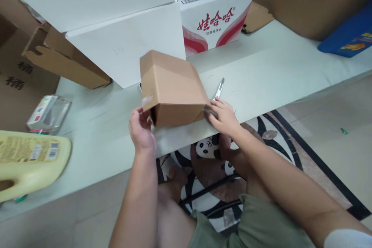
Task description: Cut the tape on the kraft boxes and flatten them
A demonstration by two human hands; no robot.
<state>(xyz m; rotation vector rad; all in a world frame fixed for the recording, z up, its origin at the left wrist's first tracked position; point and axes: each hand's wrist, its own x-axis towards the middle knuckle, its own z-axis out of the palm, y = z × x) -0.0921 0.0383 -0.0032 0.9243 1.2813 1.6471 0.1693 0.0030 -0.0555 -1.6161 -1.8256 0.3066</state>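
A brown cardboard box [180,81] is at the near side of the bench [261,77], straight ahead and between the hands, its near edge running left to right; its long axis is unclear. The left hand [142,130] grips the near-left corner; the right hand [222,116] touches the near-right, grip uncertain, beside a slim silver tool [220,87].

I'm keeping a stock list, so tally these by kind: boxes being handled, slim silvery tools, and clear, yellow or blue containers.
Handled boxes: 1 (brown box)
Slim silvery tools: 1 (silvery tool)
Containers: 3 (clear container, yellow jug, blue container)
Total: 5
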